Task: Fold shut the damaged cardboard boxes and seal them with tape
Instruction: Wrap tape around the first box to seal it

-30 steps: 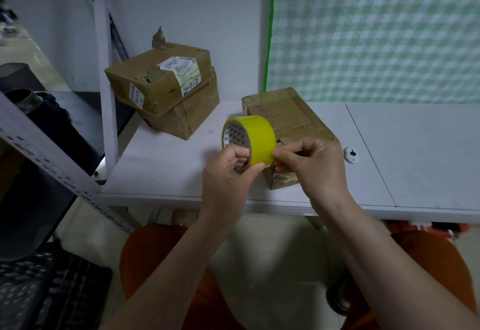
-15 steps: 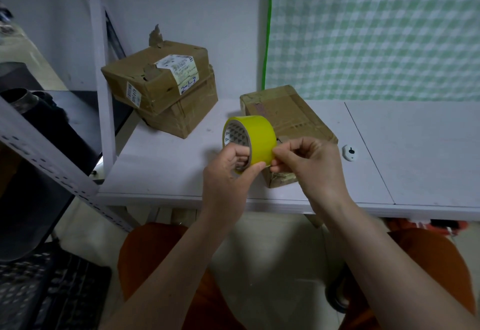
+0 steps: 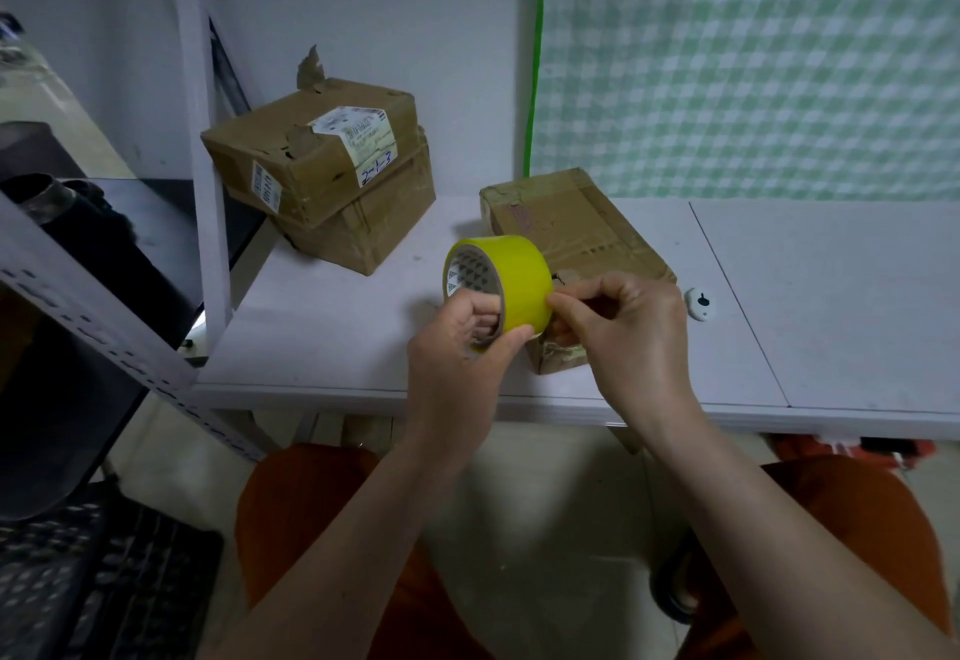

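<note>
Above the bench's (image 3: pixel 332 347) near edge, the left hand (image 3: pixel 457 342) grips a yellow tape roll (image 3: pixel 501 280) — fingers curled through its core — while the right hand (image 3: pixel 623 332) pinches at the roll's 3 o'clock side. Just behind lies a flat cardboard box (image 3: pixel 571 228); two stacked boxes (image 3: pixel 332 176) sit at 10 o'clock.

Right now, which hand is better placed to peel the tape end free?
Right. The right hand already has its fingertips at the outer face of the yellow tape roll, while the left hand grips the roll through its core.
</note>
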{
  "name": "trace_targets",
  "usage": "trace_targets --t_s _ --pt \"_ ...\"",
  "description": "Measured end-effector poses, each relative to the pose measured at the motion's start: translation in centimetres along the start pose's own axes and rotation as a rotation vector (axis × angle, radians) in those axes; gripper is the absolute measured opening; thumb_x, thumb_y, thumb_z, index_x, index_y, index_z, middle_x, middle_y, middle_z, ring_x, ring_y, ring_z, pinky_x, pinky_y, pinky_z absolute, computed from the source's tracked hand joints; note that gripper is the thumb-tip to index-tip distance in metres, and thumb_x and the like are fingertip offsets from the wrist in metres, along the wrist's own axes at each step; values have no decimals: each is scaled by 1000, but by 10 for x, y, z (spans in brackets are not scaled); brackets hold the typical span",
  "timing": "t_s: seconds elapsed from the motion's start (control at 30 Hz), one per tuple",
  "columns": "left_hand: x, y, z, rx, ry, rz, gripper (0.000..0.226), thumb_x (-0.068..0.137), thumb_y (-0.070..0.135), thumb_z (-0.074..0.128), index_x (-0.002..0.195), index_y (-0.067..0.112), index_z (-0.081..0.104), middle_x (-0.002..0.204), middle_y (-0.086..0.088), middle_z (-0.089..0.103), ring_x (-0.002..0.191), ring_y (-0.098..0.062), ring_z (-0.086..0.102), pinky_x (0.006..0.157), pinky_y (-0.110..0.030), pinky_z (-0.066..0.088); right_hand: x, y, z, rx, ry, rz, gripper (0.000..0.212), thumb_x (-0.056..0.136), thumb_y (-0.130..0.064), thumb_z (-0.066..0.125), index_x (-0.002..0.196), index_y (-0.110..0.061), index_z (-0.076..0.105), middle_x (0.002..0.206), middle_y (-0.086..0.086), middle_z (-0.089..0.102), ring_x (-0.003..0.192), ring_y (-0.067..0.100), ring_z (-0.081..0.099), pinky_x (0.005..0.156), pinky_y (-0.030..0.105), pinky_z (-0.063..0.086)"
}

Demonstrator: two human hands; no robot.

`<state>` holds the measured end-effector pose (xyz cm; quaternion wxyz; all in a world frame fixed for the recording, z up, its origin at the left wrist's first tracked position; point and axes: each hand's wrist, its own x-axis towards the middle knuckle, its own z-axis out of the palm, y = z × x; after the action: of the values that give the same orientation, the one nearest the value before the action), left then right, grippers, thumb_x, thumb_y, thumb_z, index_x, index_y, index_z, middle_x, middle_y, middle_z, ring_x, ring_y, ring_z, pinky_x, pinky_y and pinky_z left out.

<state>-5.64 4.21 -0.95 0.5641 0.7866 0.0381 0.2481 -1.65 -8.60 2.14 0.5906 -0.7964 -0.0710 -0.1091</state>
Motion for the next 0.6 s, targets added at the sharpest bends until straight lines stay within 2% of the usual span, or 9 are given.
trace_targets --t_s 0.13,0.27,0.37,0.47,0.53,0.6 --pt "1 4 0 -20 -6 -15 25 74 7 78 86 21 61 82 10 68 77 -3 67 72 -17 54 1 1 -1 -55 -68 -43 21 84 -4 67 65 -12 63 56 10 64 49 26 61 50 36 53" --pt "1 6 -1 -39 -18 -19 24 75 5 77 87 20 62 82 6 70 77 -7 68 73 -20 56 4 7 -2 -35 -159 -53 17 85 -5 62 69 -9 60 57 9 62 49 24 58 50 37 51" --pt "1 9 -1 -30 -5 -30 24 77 4 76 89 21 63 83 5 69 78 -7 67 73 -21 55 -1 8 1 -57 -141 -138 15 82 -5 66 73 -13 58 70 2 61 60 11 55 59 29 47" --pt "1 11 0 -73 -16 -70 25 80 2 73 94 20 65 84 7 70 78 -5 67 74 -20 55 -4 8 3 -188 -67 -340 10 79 -8 71 86 -11 65 89 0 56 75 8 54 67 17 46" --pt "0 12 0 -88 -36 -83 24 81 0 71 99 16 67 85 5 71 78 -4 68 74 -20 56 -3 9 3 -223 -78 -439 14 77 -12 71 91 -9 70 93 1 56 84 14 57 72 19 47" --pt "0 11 -1 -85 -38 -80 25 81 -2 70 101 12 68 85 2 72 78 -6 68 75 -23 57 -3 10 3 -212 -102 -477 11 76 -14 70 85 -8 72 89 3 59 83 18 59 72 24 48"
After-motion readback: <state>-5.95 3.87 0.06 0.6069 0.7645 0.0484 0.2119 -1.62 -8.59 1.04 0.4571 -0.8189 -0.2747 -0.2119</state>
